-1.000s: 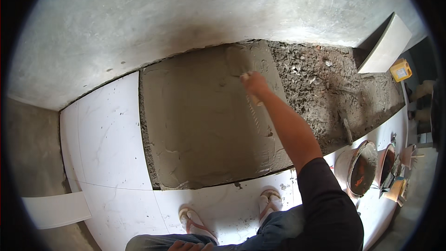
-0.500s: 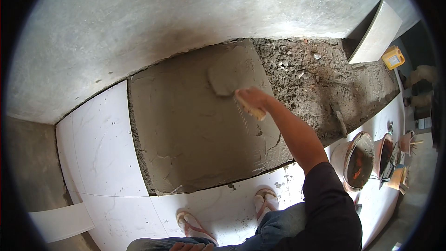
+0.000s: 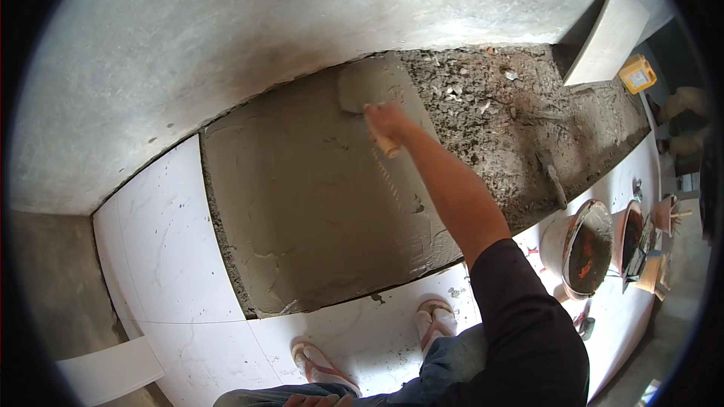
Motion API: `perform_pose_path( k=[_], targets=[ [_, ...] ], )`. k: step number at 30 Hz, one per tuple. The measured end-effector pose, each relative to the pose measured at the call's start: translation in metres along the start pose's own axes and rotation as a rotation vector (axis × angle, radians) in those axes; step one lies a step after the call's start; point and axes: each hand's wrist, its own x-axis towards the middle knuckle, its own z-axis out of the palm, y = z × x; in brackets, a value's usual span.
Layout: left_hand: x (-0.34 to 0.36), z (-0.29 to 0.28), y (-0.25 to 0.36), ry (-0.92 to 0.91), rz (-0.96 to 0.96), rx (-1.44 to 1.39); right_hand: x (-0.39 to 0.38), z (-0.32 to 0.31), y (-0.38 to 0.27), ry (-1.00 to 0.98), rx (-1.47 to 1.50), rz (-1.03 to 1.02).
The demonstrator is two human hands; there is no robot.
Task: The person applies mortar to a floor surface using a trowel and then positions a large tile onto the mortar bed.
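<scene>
My right hand (image 3: 387, 122) is closed round the pale wooden handle of a trowel (image 3: 354, 92). The trowel's mortar-coated blade lies against the far part of a smooth grey mortar bed (image 3: 302, 203), close to the wall. A toothed edge shows faintly below the handle. At the bottom edge, my left hand (image 3: 318, 401) rests by my jeans with its fingers lying side by side; nothing shows in it, and most of it is cut off by the frame.
White marbled tiles (image 3: 177, 241) border the mortar on the left and front. Rough rubble ground (image 3: 513, 128) lies to the right, with a hammer-like tool (image 3: 553, 179) on it. A slab (image 3: 607, 38) leans on the wall beside a yellow jerrycan (image 3: 637, 74). Buckets (image 3: 584, 249) stand right.
My right hand has pushed the trowel farther away, toward the wall, across the mortar. The view has shifted slightly. My left hand stays at the bottom edge.
</scene>
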Motion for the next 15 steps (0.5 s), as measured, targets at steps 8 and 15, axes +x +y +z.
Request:
perform_pose_path(
  k=[8, 15],
  targets=[
    [-0.006, 0.024, -0.002, 0.232, 0.076, 0.165, -0.001, -0.062, -0.007, 0.155, -0.404, -0.062],
    [-0.003, 0.013, 0.005, 0.001, -0.030, 0.032, -0.027, -0.054, 0.008, -0.034, -0.069, 0.025]
  ],
)
